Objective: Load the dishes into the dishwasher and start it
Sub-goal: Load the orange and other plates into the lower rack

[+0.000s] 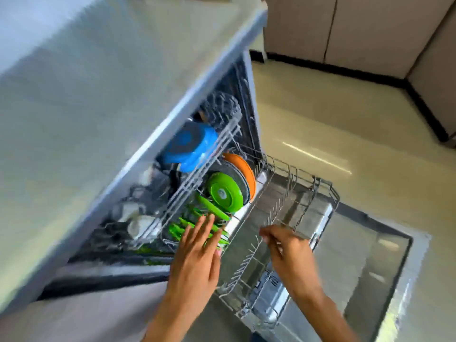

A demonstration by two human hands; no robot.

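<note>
The dishwasher's door (357,267) lies open flat and the lower wire rack (320,193) is pulled out over it. Green plates (224,193) and an orange plate (243,169) stand on edge in the rack's left part. A blue bowl (190,146) sits upside down in the upper rack (197,178), with white cups (138,223) further in. My left hand (197,250) is flat with straight fingers, touching the nearest green plates. My right hand (283,245) pinches a thin wire of the lower rack between its fingertips. The frame is blurred.
A pale countertop (98,95) overhangs the dishwasher on the left. Glossy cream floor (333,119) runs to the right, bounded by beige cabinet doors (370,33) with a black plinth at the back.
</note>
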